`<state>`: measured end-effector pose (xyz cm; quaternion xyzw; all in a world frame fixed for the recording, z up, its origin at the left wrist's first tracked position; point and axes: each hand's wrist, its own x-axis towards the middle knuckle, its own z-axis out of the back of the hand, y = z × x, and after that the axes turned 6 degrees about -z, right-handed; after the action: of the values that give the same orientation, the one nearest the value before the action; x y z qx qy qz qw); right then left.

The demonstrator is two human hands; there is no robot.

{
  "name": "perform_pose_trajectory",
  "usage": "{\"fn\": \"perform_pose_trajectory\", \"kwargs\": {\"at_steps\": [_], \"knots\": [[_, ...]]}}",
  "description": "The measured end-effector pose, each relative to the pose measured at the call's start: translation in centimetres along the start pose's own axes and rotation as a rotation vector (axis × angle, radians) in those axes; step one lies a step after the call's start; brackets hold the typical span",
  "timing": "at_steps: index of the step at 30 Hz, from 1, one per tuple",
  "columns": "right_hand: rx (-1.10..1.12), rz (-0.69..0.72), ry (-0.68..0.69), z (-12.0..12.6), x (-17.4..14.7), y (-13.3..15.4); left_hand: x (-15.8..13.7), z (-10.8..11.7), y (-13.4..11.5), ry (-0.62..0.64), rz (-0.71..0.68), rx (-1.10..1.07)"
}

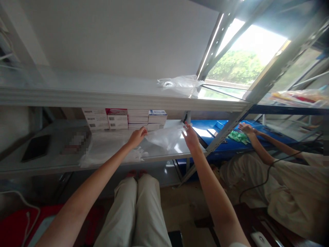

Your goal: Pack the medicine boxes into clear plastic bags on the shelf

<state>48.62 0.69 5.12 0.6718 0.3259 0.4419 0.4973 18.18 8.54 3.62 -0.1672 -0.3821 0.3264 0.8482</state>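
A clear plastic bag (166, 138) is stretched between my two hands above the grey shelf. My left hand (138, 136) pinches its left end, fingers closed. At the other end my right hand (190, 136) grips the bag between thumb and fingers. Below and left of my left hand lies a pile of clear plastic bags (108, 145) on the shelf. Stacked white boxes (138, 120), some with pink or blue edges, stand behind the bags.
On the shelf's left lies a black tablet-like slab (36, 147). Another clear bag (180, 82) rests on the upper shelf (115, 97). A metal upright (231, 127) stands to my right. Beyond it, another person's hands (247, 129) are over green packets (239, 136) on a blue surface.
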Motion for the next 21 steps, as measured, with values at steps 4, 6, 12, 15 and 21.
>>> {"fn": "perform_pose_trajectory", "kwargs": {"at_steps": [4, 6, 12, 15, 21], "knots": [[0.218, 0.034, 0.048, -0.8, -0.3, 1.2, 0.0, -0.2, -1.2, -0.117, 0.009, -0.108], [0.226, 0.012, 0.04, -1.0, -0.1, 1.5, 0.0, -0.2, -1.4, -0.131, 0.01, -0.21], [0.222, -0.044, 0.017, -1.1, 0.8, 1.6, -0.1, -0.1, -1.3, 0.021, -0.042, -0.299], [0.228, -0.044, 0.03, -1.3, 0.9, 1.5, -0.2, -0.4, -1.2, 0.036, 0.003, -0.266], [0.216, -0.093, 0.125, -2.0, 0.6, 1.3, -0.5, -1.1, -0.9, 0.088, -0.022, -0.238]]}}
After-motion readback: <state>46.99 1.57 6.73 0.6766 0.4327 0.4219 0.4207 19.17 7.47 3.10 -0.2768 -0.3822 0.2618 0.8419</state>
